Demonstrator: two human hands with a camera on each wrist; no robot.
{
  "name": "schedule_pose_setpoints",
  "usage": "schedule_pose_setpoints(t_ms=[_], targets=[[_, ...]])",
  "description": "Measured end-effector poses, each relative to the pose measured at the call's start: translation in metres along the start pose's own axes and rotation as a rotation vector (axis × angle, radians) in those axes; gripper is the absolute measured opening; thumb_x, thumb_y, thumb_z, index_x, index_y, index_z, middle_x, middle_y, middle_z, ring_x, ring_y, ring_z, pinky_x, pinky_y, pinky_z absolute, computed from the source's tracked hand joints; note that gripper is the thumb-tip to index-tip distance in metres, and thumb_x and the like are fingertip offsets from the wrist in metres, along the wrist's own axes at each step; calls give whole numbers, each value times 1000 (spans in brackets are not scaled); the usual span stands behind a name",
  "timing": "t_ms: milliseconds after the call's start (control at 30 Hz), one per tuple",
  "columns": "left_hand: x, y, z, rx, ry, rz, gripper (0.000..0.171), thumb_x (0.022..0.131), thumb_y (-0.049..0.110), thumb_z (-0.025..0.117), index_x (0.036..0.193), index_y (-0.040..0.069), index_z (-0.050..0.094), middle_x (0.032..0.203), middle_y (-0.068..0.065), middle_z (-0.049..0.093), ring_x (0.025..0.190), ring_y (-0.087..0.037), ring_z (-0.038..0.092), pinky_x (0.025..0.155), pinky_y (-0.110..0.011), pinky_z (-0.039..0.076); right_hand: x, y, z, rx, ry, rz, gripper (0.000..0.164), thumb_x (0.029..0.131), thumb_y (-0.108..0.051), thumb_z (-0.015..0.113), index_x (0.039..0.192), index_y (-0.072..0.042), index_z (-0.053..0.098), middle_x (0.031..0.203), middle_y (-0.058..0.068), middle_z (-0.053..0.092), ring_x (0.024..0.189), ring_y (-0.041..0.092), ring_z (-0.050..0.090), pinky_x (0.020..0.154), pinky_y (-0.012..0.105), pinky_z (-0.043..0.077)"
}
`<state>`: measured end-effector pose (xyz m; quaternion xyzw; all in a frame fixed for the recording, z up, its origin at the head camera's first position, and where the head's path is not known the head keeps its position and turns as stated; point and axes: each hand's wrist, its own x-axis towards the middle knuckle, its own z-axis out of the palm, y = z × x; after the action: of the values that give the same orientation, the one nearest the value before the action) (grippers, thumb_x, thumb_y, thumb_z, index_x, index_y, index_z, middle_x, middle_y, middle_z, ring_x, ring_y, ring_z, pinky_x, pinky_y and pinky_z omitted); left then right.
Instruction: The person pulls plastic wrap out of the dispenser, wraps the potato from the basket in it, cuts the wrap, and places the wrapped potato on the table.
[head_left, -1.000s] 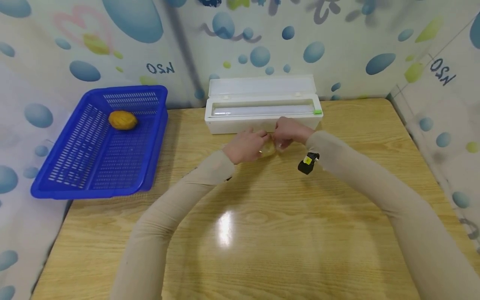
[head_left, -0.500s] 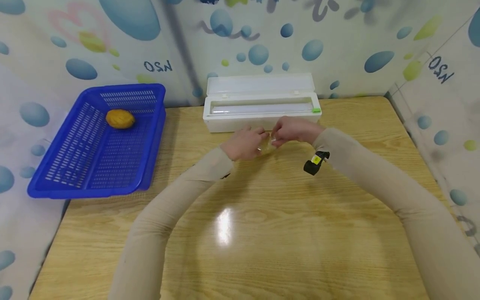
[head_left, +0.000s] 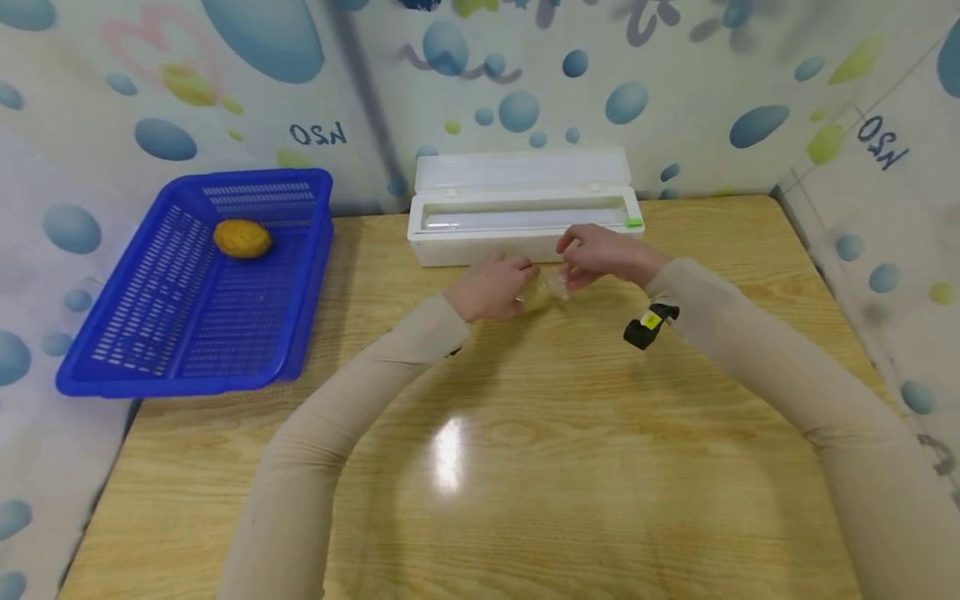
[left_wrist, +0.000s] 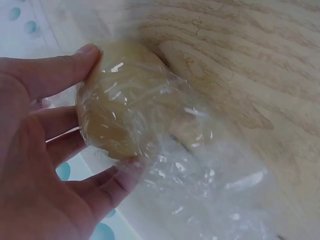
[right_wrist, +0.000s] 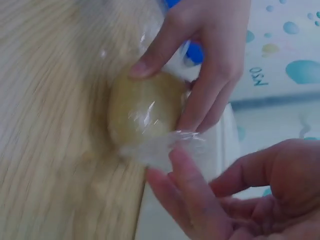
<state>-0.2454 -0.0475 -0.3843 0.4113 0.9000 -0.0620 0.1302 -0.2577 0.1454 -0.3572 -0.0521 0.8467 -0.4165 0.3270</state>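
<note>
A pale yellow, rounded fruit wrapped in clear plastic film sits low at the table, just in front of a white box. My left hand grips it, thumb on one side and fingers curled round the other. Loose film trails from the fruit's right end. There my right hand touches the film with its fingertips; in the right wrist view its fingers are extended and the thumb stands apart. The fruit's exact kind is blurred by the film.
The white cling film dispenser stands at the back wall, lid raised, a film roll inside and a green slider at its right end. To the left is a blue plastic basket holding a yellow mango-like fruit.
My right hand has moved right, away from my left hand, and its fingers have loosened at the film's end. My left hand has stayed on the wrapped fruit.
</note>
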Motion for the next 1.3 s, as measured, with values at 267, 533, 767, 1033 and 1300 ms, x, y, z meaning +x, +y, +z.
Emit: schedule_pose_setpoints(t_ms=[267,533,767,1033,1300], targets=[[-2,-5,2,-49,17,0,64,91,29,67,143,1,43,138,-12,48,126,-24,45,109,-39,27,19,36,8,-342,-13,-250,13,83,0,62,95,5,63,79,6,60,70,16,56,65,26,48],[-3,-7,4,-89,37,18,63,91,29,67,143,3,42,137,-11,48,125,-24,45,109,-40,28,20,26,23,-239,92,-236,15,87,-1,62,97,7,54,85,15,65,75,25,65,65,28,51],[-2,-18,12,-201,39,22,69,92,27,66,148,3,35,142,-12,42,124,-26,44,109,-40,27,14,20,27,-283,303,-229,19,82,-7,72,88,3,58,85,14,62,78,27,56,68,33,44],[-2,-24,16,-233,87,21,67,89,26,69,144,1,39,139,-13,48,125,-28,46,108,-39,29,16,28,45,-273,401,-426,19,87,-2,67,105,5,68,98,18,68,91,30,63,82,41,50],[-8,-23,19,-398,169,-48,69,86,27,75,137,1,36,126,-15,57,113,-28,56,98,-36,42,8,19,75,-790,481,-499,33,94,-11,57,119,11,60,101,27,62,94,38,56,85,46,47]])
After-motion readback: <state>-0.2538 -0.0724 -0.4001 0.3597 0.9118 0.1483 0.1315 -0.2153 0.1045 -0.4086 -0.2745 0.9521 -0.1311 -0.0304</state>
